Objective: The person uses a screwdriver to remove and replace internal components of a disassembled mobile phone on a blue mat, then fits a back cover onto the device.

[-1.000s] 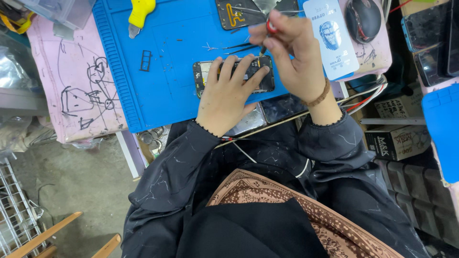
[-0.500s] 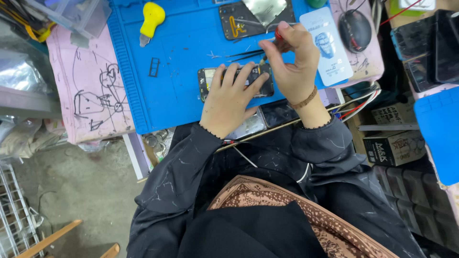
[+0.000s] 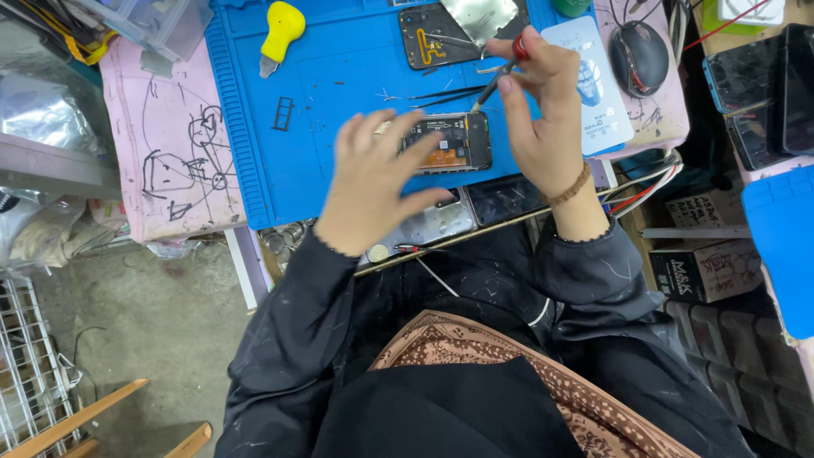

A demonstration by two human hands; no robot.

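While our left hand (image 3: 370,191) lies spread out with its fingers (image 3: 398,136) wide apart and holding nothing, it rests on the near end of the opened phone (image 3: 449,141), which lies flat on the blue mat (image 3: 339,85) close to the mat's near edge. Our right hand (image 3: 543,114) is curled, and its fingers pinch a thin screwdriver (image 3: 500,75) with a red top, whose tip points down at the far corner of the phone. The mat is rubbery, with raised ridges along its left edge, and it has a wide bare patch to the left of the phone where we could move. A small black frame (image 3: 282,113) lies in that patch, and a yellow tool (image 3: 280,32) sits at the far side. Thin black tweezers (image 3: 441,93) lie just beyond the phone, and a dark phone back (image 3: 432,36) with a shiny plate lies farther off. To the right it is crowded: a pale blue card (image 3: 598,102) sits just beside our right hand, then a black mouse (image 3: 638,58), and wires hang off the tabletop's edge. A pink sheet (image 3: 174,144) with pen drawings covers the tabletop left of the mat. Two glassy phone screens (image 3: 500,199) lie right at the near edge, under our wrists.
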